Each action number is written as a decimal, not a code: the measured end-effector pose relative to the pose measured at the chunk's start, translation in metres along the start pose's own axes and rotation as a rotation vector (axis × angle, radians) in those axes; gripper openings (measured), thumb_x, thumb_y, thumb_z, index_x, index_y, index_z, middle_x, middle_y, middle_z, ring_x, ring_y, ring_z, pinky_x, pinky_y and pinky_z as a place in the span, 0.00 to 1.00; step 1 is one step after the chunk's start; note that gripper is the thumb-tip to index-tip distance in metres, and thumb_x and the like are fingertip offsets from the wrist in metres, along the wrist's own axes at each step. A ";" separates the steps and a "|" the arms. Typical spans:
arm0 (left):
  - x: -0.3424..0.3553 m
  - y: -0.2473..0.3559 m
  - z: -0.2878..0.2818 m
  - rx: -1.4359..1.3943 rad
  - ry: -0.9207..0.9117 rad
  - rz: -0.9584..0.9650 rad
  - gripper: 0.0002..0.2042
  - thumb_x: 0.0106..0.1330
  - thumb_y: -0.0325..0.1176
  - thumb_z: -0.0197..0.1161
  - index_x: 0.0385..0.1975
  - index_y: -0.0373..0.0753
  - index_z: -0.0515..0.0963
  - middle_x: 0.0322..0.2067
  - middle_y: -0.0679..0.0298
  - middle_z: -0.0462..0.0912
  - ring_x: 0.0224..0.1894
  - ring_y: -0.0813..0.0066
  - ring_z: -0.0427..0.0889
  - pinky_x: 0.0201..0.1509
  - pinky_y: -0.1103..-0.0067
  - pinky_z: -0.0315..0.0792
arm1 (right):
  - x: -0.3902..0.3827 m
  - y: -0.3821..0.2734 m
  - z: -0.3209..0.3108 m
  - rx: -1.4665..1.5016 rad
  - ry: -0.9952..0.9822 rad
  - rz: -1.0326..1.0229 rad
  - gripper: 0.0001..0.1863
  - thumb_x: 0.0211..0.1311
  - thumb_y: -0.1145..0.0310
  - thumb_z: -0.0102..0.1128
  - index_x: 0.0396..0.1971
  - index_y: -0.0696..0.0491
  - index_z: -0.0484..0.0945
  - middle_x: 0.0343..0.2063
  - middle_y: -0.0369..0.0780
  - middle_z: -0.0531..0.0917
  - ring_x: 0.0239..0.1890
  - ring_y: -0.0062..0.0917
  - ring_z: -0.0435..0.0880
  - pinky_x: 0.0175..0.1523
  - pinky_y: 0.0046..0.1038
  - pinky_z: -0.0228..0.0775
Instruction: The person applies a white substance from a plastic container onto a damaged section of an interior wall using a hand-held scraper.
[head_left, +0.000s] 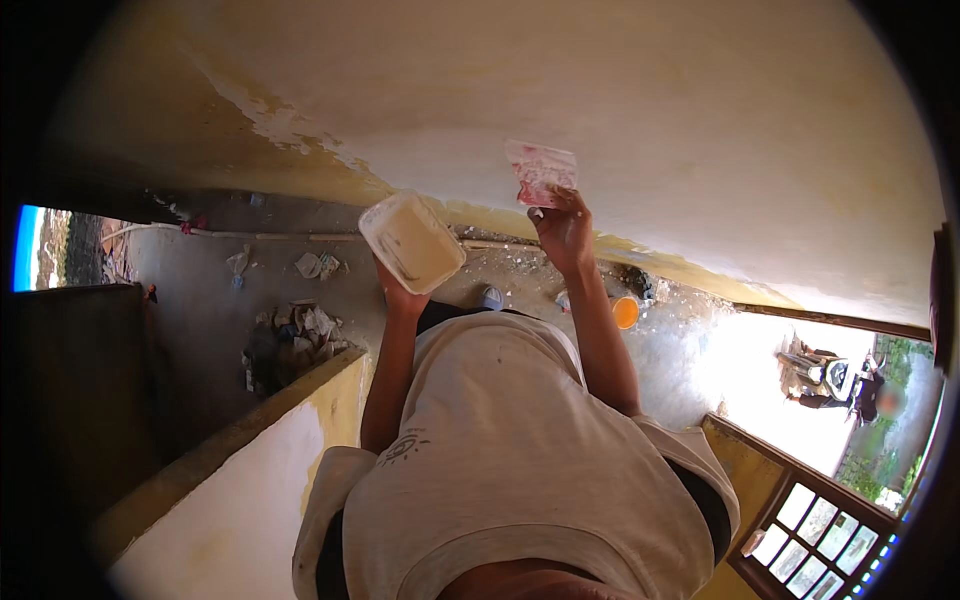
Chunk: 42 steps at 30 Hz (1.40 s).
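My left hand (402,290) is closed on a pale rectangular plastic tub (412,243) from below, its open top tilted into view. Whitish residue coats the inside of the tub. Raised to the right of it, my right hand (564,228) pinches a thin, flat pinkish-red sheet (542,172) smeared with white, perhaps a spreader; its exact kind is unclear. The sheet is up by the wall (650,90), and I cannot tell whether it touches. Smooth pale coating covers much of this wall, with yellow, peeling paint lower down.
An orange bucket (625,312) stands on the debris-strewn floor at the wall's foot. A heap of rubbish (300,335) lies left, beside a low yellow partition (325,400). Through the doorway at right, a person is by a motorcycle (835,378). A paned window (818,540) is lower right.
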<state>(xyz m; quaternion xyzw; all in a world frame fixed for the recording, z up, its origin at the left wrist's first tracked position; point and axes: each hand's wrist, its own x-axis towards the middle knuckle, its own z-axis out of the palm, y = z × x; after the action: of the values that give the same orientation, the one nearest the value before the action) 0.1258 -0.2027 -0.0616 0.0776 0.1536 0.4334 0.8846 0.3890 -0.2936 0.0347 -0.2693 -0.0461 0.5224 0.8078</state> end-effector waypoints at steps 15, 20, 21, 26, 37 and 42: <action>-0.037 0.098 -0.025 1.064 0.047 0.589 0.39 0.61 0.47 0.64 0.69 0.45 0.51 0.63 0.60 0.64 0.64 0.62 0.67 0.64 0.60 0.67 | 0.112 0.075 -0.017 -0.119 0.193 0.092 0.09 0.67 0.65 0.48 0.34 0.54 0.74 0.32 0.41 0.80 0.37 0.26 0.78 0.47 0.29 0.72; 0.005 0.116 -0.015 0.186 0.090 0.080 0.33 0.69 0.62 0.43 0.68 0.48 0.57 0.63 0.62 0.66 0.64 0.60 0.68 0.63 0.57 0.69 | 0.060 0.028 0.104 -0.058 -0.003 -0.073 0.10 0.66 0.67 0.49 0.37 0.57 0.75 0.36 0.43 0.82 0.40 0.29 0.81 0.43 0.30 0.74; 0.012 0.117 -0.003 0.211 0.028 0.046 0.33 0.69 0.62 0.43 0.68 0.48 0.58 0.63 0.62 0.67 0.64 0.60 0.69 0.63 0.57 0.69 | 0.045 0.024 0.122 -0.070 -0.006 -0.116 0.11 0.66 0.67 0.49 0.38 0.59 0.75 0.38 0.44 0.82 0.41 0.30 0.81 0.43 0.30 0.74; 0.035 0.138 0.025 0.250 0.072 -0.070 0.32 0.70 0.62 0.40 0.66 0.46 0.61 0.61 0.62 0.69 0.62 0.61 0.71 0.62 0.58 0.69 | 0.018 0.058 0.142 -0.855 -0.228 -0.042 0.15 0.61 0.74 0.53 0.46 0.65 0.74 0.37 0.44 0.82 0.40 0.27 0.84 0.47 0.32 0.78; 0.061 0.178 0.021 0.244 0.024 -0.221 0.34 0.70 0.65 0.35 0.66 0.45 0.61 0.58 0.60 0.72 0.59 0.64 0.73 0.61 0.62 0.71 | 0.029 0.173 0.193 -1.459 -0.103 -0.256 0.07 0.64 0.78 0.51 0.39 0.63 0.75 0.25 0.39 0.78 0.28 0.18 0.75 0.35 0.26 0.70; 0.062 0.199 0.029 0.196 -0.051 -0.292 0.37 0.69 0.67 0.32 0.66 0.45 0.61 0.58 0.60 0.72 0.59 0.64 0.74 0.61 0.61 0.71 | 0.043 0.227 0.207 -1.542 -0.100 -0.465 0.06 0.65 0.78 0.47 0.39 0.62 0.72 0.23 0.47 0.75 0.24 0.31 0.72 0.32 0.29 0.67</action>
<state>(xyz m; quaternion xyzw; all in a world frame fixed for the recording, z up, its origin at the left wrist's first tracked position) 0.0233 -0.0323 0.0064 0.1515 0.1822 0.2810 0.9300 0.1490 -0.1062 0.0925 -0.7106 -0.4845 0.1734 0.4798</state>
